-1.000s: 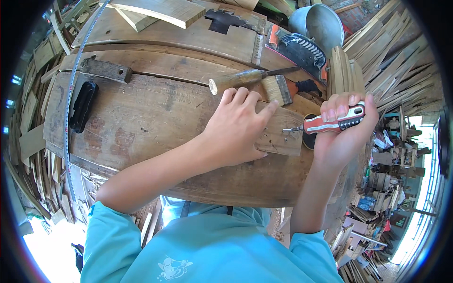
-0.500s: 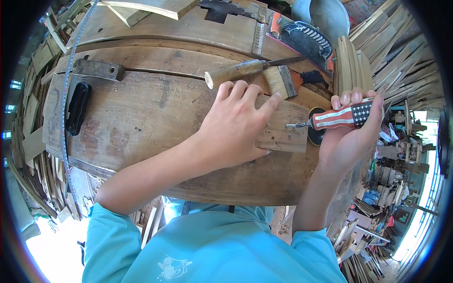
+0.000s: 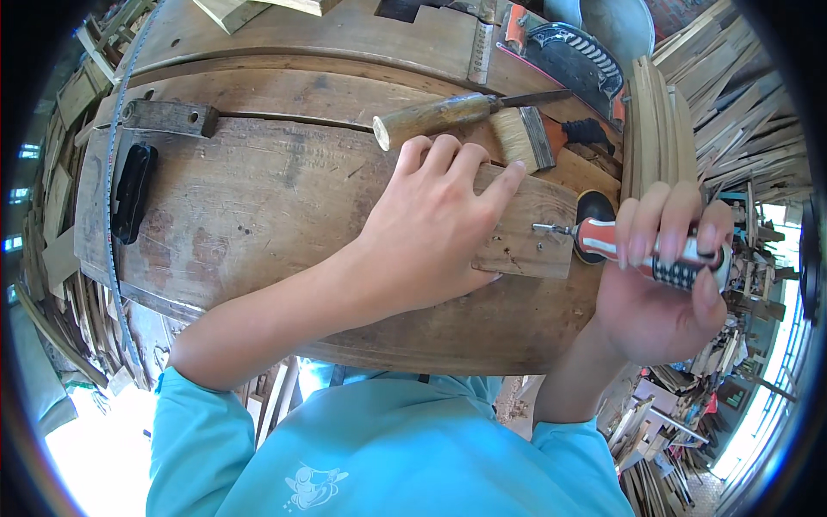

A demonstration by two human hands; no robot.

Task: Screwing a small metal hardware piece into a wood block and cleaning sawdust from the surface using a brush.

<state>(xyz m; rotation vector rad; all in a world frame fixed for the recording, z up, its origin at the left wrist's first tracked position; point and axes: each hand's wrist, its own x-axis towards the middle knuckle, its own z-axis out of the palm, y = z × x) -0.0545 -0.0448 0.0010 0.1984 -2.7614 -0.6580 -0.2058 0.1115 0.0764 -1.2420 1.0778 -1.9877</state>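
Observation:
My left hand [image 3: 439, 220] spreads across a short wooden board [image 3: 550, 203], its fingers over the far edge and the thumb at the near edge, holding it against the workbench. Small screw heads or holes show in the board's right part. My right hand [image 3: 659, 293] is closed round the red, white and black handle of a screwdriver [image 3: 596, 238]. The shaft points left, with its tip over the board; whether it touches a screw, I cannot tell. Beside the board's right end lies a round black thing [image 3: 594, 205], partly behind the screwdriver.
Beyond my left hand lie a wooden-handled chisel [image 3: 435, 119] and a paintbrush [image 3: 522, 142]. An orange and black tool [image 3: 568, 53] sits farther back. On the workbench's [image 3: 258, 198] left are a black clip-like piece [image 3: 135, 194], a wooden block [image 3: 170, 118] and a measuring tape [image 3: 110, 207].
My right hand has turned round the screwdriver's handle, fingers now over its top, and the handle itself has rotated. The view has shifted slightly; my left hand keeps its place on the board.

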